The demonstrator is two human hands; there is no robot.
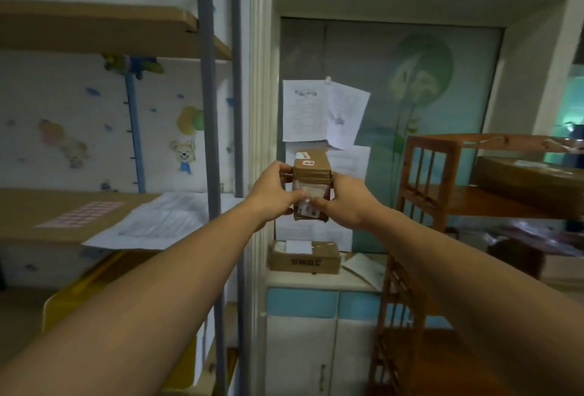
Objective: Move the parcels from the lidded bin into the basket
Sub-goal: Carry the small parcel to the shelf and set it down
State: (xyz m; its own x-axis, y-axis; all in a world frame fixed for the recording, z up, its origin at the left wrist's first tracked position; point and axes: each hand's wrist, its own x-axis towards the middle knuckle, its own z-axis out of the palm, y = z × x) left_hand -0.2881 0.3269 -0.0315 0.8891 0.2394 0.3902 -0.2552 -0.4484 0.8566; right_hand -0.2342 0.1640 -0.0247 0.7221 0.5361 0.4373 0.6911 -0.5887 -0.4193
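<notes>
While held upright at chest height before a papered door, the small brown parcel (311, 187) is gripped on its sides by the left hand (274, 192) and right hand (346, 201), fingers curled round it. A second parcel (304, 257) rests on the white cabinet (316, 282) below.

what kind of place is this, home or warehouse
Probably a room in a home used for sorting parcels, not a warehouse. Both hands hold a small parcel; another parcel sits on a cabinet. Cartoon wall stickers and a wooden rack look domestic.
</notes>
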